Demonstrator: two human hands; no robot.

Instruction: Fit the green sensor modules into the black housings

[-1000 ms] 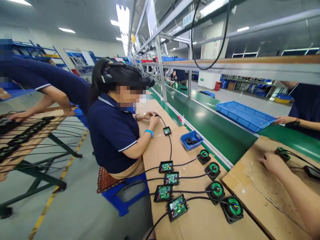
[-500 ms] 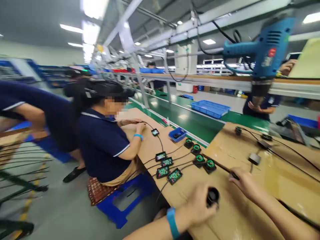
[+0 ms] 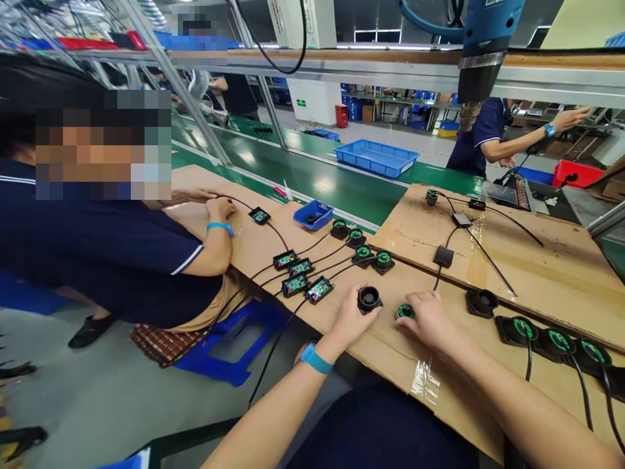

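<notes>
My left hand (image 3: pixel 350 318) grips a black round housing (image 3: pixel 370 300) with a square flange, its hollow side facing up. Just right of it, my right hand (image 3: pixel 430 317) pinches a small round part with a green circuit board (image 3: pixel 405 312), low over the cardboard. The two parts are apart. Another black housing (image 3: pixel 482 302) lies to the right of my right hand. Beyond my left hand sit several black housings with green ring boards (image 3: pixel 383 261), cabled to small black boxes with exposed circuit boards (image 3: pixel 319 290).
More cabled housings (image 3: pixel 559 341) line the right side. A small blue bin (image 3: pixel 313 215) and a blue tray (image 3: pixel 375 158) stand farther back. A blue power tool (image 3: pixel 488 45) hangs overhead. A co-worker's hand (image 3: pixel 219 208) handles a cable at left. The cardboard's front edge (image 3: pixel 390 384) is near my lap.
My view has swung right and down. My left hand still holds the black housing, now closer to my right hand. The round green-board part now shows in my right fingers.
</notes>
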